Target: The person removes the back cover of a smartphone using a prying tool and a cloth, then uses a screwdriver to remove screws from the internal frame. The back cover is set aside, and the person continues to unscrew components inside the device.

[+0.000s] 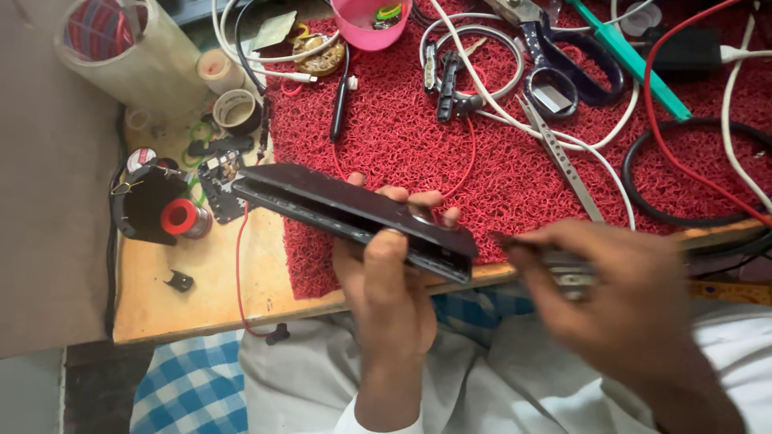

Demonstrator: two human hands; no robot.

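Two hands (515, 289), one phone (354, 213), perhaps three tape rolls (237, 108).

On my bench (201, 281) the red mat (402, 137) carries blue-handled scissors (563, 60), white cables (515, 112) and a pink cup (370, 24) at the top, with tape rolls (129, 48) upper left.

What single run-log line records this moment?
left hand: holds dark phone edge-up | right hand: grips small metal tool, blurred | under: red mat

Scissors (563, 60) lie on the mat (402, 137) — tape roll (129, 48) left of it.
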